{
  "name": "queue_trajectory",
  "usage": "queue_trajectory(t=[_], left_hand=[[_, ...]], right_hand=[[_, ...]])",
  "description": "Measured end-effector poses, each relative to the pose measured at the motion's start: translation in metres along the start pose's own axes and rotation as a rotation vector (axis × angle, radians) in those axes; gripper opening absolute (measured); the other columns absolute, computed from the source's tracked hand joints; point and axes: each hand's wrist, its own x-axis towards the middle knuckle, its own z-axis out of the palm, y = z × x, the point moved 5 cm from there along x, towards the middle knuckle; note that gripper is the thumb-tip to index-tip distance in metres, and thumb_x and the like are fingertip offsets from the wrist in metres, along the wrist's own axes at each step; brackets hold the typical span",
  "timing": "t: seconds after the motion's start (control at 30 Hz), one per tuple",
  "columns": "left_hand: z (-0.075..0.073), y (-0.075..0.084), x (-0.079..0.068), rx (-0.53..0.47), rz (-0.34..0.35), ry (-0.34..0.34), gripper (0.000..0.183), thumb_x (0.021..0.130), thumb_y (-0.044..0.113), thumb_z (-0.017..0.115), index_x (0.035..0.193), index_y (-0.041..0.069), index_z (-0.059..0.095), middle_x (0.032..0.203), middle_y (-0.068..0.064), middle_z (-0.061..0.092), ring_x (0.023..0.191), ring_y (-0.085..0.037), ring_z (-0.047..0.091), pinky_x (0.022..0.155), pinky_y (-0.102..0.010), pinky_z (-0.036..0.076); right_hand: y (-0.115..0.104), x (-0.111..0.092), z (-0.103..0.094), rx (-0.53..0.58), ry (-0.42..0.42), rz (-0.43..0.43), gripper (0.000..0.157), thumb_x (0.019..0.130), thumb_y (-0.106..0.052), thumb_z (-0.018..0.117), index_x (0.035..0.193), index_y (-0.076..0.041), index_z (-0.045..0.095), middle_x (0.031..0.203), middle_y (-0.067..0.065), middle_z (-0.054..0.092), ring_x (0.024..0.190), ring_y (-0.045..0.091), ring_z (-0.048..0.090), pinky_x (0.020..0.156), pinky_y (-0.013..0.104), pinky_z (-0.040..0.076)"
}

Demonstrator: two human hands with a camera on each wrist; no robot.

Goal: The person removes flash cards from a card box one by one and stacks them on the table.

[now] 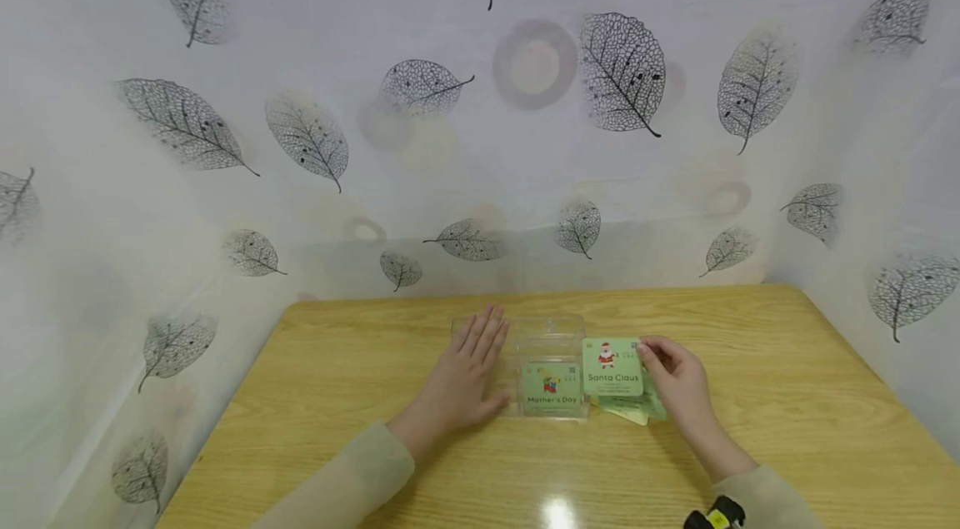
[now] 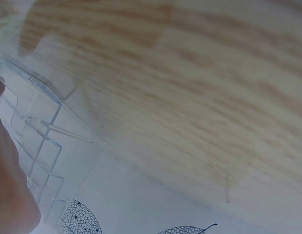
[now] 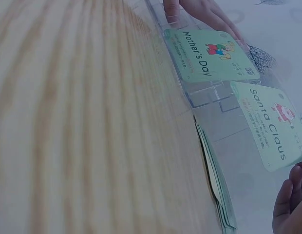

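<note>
A clear plastic stepped card holder (image 1: 550, 343) stands on the wooden table. My left hand (image 1: 467, 375) lies flat over its left side, fingers straight, thumb out toward the front. In the holder's front right slot sits a green "Mother's Day" card (image 1: 551, 386). My right hand (image 1: 681, 379) pinches a green "Santa Claus" card (image 1: 611, 364) by its right edge, between thumb and fingers. That card is raised just right of the holder, its printed face showing. Below it, loose green cards (image 3: 217, 180) lie in a low pile on the table, partly covered in the head view.
The wooden table (image 1: 337, 396) reaches back to a pale cloth backdrop (image 1: 465, 171) printed with dark leaves, which also hangs on both sides. A black band (image 1: 716, 515) with a yellow patch is on my right wrist.
</note>
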Motion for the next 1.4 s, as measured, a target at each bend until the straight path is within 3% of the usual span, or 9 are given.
queue_trajectory(t=[0.4,0.87,1.13,1.4], left_hand=[[0.0,0.0,0.0,-0.005,0.003,0.009,0.103,0.101,0.075,0.041,0.169,0.001,0.018,0.179,-0.019,0.008,0.167,-0.036,0.011,0.138,-0.044,0.016],[0.001,-0.001,0.0,0.002,0.003,0.026,0.102,0.101,0.075,0.04,0.169,0.001,0.019,0.179,-0.02,0.01,0.167,-0.035,0.012,0.137,-0.045,0.018],[0.001,-0.001,0.0,0.004,0.002,0.028,0.102,0.101,0.075,0.04,0.169,0.001,0.019,0.179,-0.02,0.01,0.167,-0.035,0.012,0.137,-0.045,0.017],[0.001,0.0,0.0,0.02,0.0,0.012,0.102,0.101,0.075,0.038,0.169,0.001,0.019,0.179,-0.019,0.008,0.167,-0.035,0.011,0.137,-0.044,0.016]], right_hand=[[0.001,0.0,-0.004,-0.002,0.006,-0.011,0.027,0.108,-0.011,0.062,0.119,0.012,0.07,0.089,-0.029,0.062,0.083,-0.01,0.059,0.073,0.009,0.055],[0.008,0.001,-0.013,-0.051,0.008,0.069,0.028,0.108,-0.013,0.062,0.122,0.01,0.069,0.09,-0.022,0.064,0.082,-0.008,0.057,0.071,0.01,0.053],[0.013,0.002,-0.014,-0.056,0.008,0.098,0.028,0.108,-0.011,0.062,0.123,0.011,0.068,0.088,-0.03,0.06,0.082,-0.009,0.056,0.071,0.009,0.053],[0.019,0.004,-0.015,-0.09,-0.004,0.098,0.03,0.106,-0.011,0.065,0.123,0.014,0.068,0.098,-0.01,0.072,0.079,-0.009,0.054,0.067,0.011,0.051]])
